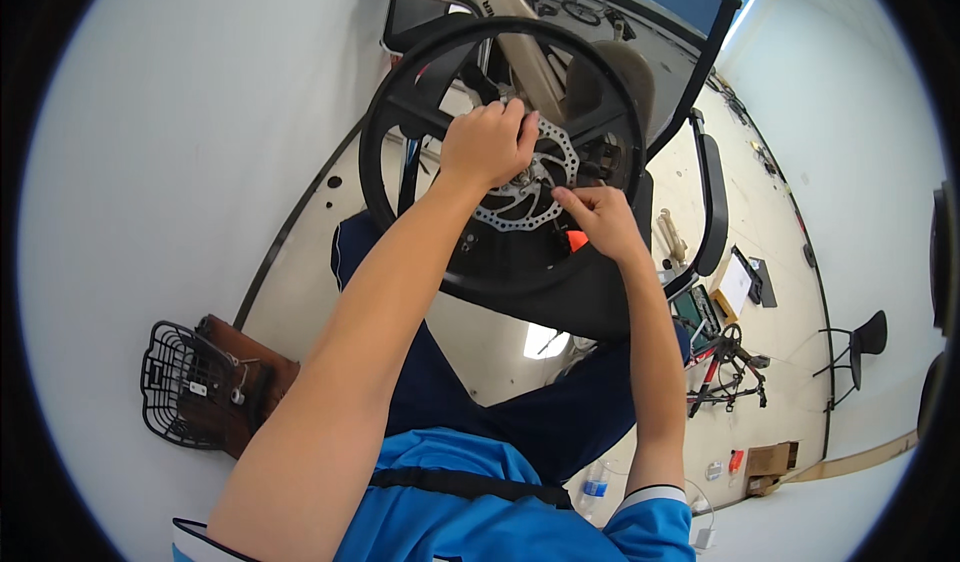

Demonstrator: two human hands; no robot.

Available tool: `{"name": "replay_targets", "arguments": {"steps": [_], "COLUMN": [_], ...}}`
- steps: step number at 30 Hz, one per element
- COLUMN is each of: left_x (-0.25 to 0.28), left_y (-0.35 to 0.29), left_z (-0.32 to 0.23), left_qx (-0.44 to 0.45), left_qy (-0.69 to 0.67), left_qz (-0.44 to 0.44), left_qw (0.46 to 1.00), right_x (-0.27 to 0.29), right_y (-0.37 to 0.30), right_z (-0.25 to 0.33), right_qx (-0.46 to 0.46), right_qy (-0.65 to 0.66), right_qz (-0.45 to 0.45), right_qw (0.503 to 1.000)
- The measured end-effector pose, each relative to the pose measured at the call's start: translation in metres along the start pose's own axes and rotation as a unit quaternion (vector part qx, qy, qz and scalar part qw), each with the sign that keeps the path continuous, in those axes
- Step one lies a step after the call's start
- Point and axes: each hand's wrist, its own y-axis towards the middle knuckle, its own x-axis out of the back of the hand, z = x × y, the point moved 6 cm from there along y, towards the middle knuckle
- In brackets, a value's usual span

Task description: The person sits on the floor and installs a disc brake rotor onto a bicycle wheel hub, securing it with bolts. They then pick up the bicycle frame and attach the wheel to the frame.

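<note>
A black spoked wheel (374,152) with a tyre lies in front of me over the black seat (600,307) of an office chair. At its centre is a silver disc brake rotor (566,150) with a ring of holes. My left hand (488,144) is closed over the rotor's upper left part, knuckles up; what its fingers hold is hidden. My right hand (603,217) pinches thumb and forefinger together at the rotor's right side, close to the hub; anything between them is too small to make out. Beyond the wheel, a beige bicycle frame (522,47) leans upward.
The office chair's armrest (712,202) rises at the right. A black wire basket (168,387) sits against a brown case (235,362) at lower left. On the right-hand floor are a red and black bicycle frame (712,374), a green toolbox (697,312), a cardboard box (770,462) and a water bottle (595,482).
</note>
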Motion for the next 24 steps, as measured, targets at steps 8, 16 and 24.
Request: {"name": "replay_targets", "arguments": {"steps": [8,16,24], "left_x": [0.003,0.001,0.000], "left_y": [-0.001,-0.001,0.000], "left_z": [0.005,0.010,0.011], "left_qx": [0.016,0.037,0.036], "left_qy": [0.017,0.033,0.061], "left_qz": [0.016,0.044,0.038], "left_qw": [1.000,0.998,0.997], "right_x": [-0.003,0.004,0.002], "right_y": [0.020,0.034,0.019], "right_z": [-0.005,0.005,0.043], "right_qx": [0.009,0.013,0.086], "right_qy": [-0.015,-0.049,-0.098], "right_qz": [0.119,0.185,0.098], "right_qw": [0.993,0.981,0.987]}}
